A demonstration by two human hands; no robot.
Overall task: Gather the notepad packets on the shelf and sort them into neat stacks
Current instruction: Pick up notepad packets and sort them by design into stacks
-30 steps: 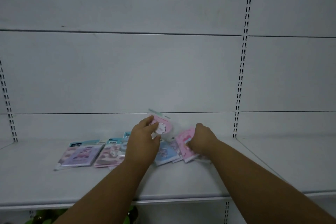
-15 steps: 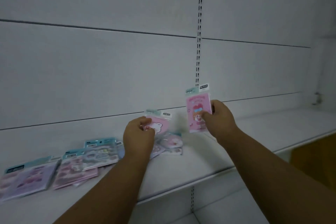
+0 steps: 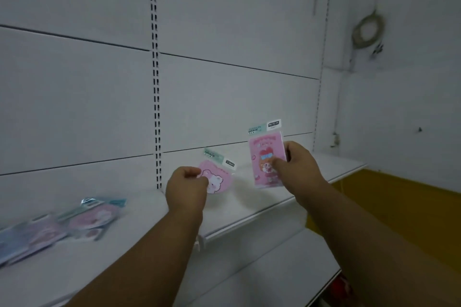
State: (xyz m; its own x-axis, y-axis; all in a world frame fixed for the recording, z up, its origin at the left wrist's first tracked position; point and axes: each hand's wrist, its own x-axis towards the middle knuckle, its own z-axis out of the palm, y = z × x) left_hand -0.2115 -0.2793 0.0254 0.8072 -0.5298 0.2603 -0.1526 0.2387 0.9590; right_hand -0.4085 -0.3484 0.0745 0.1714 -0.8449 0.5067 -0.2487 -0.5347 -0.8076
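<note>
**Two packets lifted clear of the pile**

Swung rightward since half a second ago, away from the loose packets (image 3: 62, 222) now blurred at far left on the shelf (image 3: 249, 209). Left hand (image 3: 187, 188) pinched closed on a round pink bear packet (image 3: 215, 178); right hand (image 3: 296, 166) clamped on an upright rectangular pink packet (image 3: 265, 159), both above bare shelf. Probably starting a fresh stack there; most sorting remains.

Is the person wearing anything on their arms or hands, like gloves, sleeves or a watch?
Nothing shows. The left hand and right hand are bare, without gloves or rings visible, and both forearms are uncovered down to the picture's edge: no sleeve, watch or bracelet in view.
</note>
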